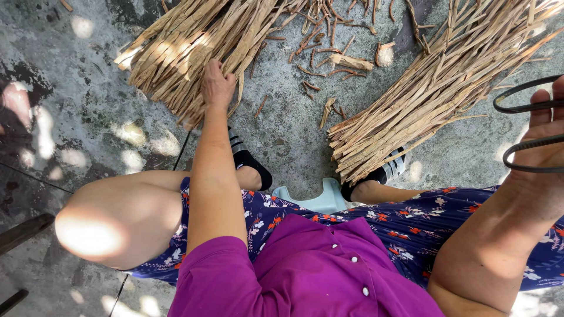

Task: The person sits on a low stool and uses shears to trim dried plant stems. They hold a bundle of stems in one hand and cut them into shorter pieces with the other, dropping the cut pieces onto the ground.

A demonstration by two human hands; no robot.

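A dry strip is being picked from the left pile of split cane strips point(182, 44); the left hand point(217, 85) is closed on it. Dark loops point(529, 105) are gripped by the right hand point(543, 147). Next, it seems, one strip must be pulled free.

right hand point(543, 126): cut off by right edge | left fingers point(212, 69): tips buried in strips point(182, 41) | both bundles: cropped at top

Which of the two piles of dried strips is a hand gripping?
The pile at upper left. The left hand is closed on strips at its lower edge, while the pile at right lies untouched; the right hand holds dark loops instead.
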